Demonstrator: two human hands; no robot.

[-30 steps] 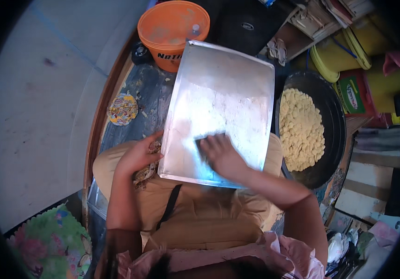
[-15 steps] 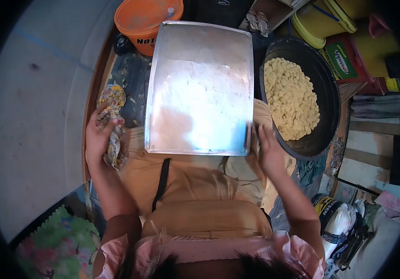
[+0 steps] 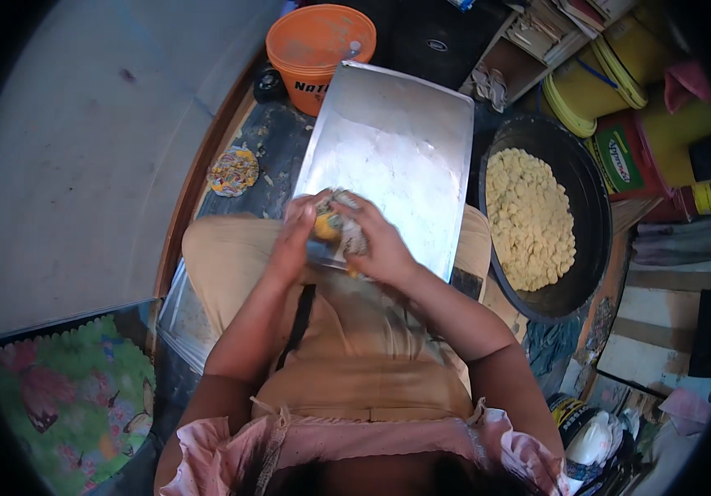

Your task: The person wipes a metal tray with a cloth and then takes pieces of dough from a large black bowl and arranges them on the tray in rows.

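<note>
A flat metal baking tray (image 3: pixel 397 140) lies in front of me, its near end over my lap. Above that near end, my left hand (image 3: pixel 291 236) and my right hand (image 3: pixel 382 244) are closed on a crumpled patterned rag (image 3: pixel 354 236), white and grey with yellow. The rag is bunched between both palms and slightly blurred. Right of the tray, a large black basin (image 3: pixel 591 227) holds a heap of pale yellow dough pieces (image 3: pixel 529 219). On the floor to the left lies a round patterned cloth pad (image 3: pixel 234 172), apart from my hands.
An orange lidded bucket (image 3: pixel 320 37) stands behind the tray, with a small black object (image 3: pixel 268 85) beside it. Yellow buckets (image 3: pixel 574 95) and a shelf with sandals (image 3: pixel 489 87) are at the back right. A pale wall (image 3: pixel 90 165) runs along the left, above a green floral mat (image 3: pixel 74 405).
My left hand has lifted the rag from the left side over to the tray. My right hand has come in from the tray's right edge and joined it. The round pad stays behind.
</note>
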